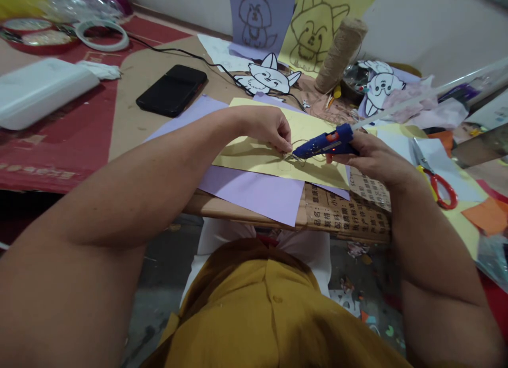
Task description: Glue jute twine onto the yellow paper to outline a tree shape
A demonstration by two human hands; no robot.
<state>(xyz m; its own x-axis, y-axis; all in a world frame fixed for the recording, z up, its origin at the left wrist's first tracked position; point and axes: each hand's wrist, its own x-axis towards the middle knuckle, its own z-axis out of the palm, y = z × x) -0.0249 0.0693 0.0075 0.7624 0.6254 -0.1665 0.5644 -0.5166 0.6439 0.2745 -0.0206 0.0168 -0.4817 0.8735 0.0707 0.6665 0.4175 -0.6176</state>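
My right hand is wrapped round the handle of a blue glue gun, whose nozzle points left, down onto a yellow sheet. Just left of the nozzle, my left hand is pinched over the same sheet; a thin strand seems to be at its fingertips, too small to make out clearly. Brown curved lines show on the sheet around the nozzle. Purple paper lies beneath the yellow sheet. A long clear glue stick sticks out of the gun's back end.
A black phone, white tape roll and white case are on the left. Behind stand a twine spool and fox drawings, with a paper cutout before them. Red-handled scissors lie at right.
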